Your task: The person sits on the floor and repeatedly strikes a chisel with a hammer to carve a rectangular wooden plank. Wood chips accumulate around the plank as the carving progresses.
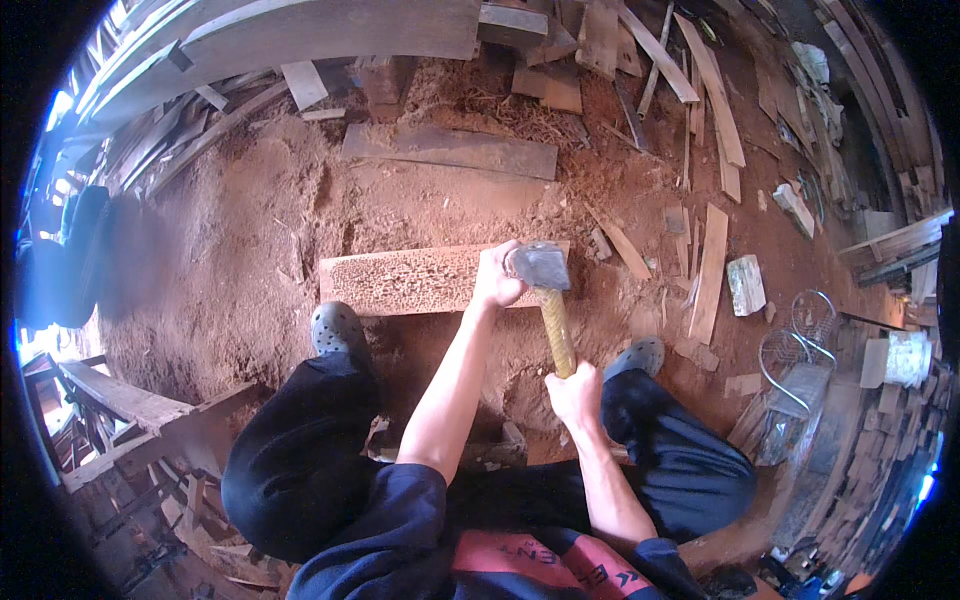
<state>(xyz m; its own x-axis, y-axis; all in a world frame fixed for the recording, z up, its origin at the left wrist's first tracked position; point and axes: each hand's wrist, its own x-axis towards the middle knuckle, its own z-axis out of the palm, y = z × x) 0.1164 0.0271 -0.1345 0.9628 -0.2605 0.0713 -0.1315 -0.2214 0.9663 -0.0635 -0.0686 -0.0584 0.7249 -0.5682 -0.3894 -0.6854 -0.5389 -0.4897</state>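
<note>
My right hand point(577, 395) is wrapped round the lower end of a yellow, wrapped-looking handle point(557, 332). This belongs to a hatchet-like tool with a broad grey metal head point(541, 266). Right beside that head, my left hand point(499, 277) is closed over the right part of a plank point(405, 282). The tool head partly covers its fingers, so what they grip cannot be made out. The plank lies crosswise on the reddish ground between my feet, its upper face covered in small pits. Its right end is partly hidden under the tool and hand.
A dark board point(450, 150) lies beyond the plank. Large beams point(330, 35) cross the far left, and loose wood strips point(709, 275) are scattered to the right. A wire-framed chair-like object point(800, 385) and stacked wood point(865, 480) stand at right; a wooden frame point(125, 395) is at left.
</note>
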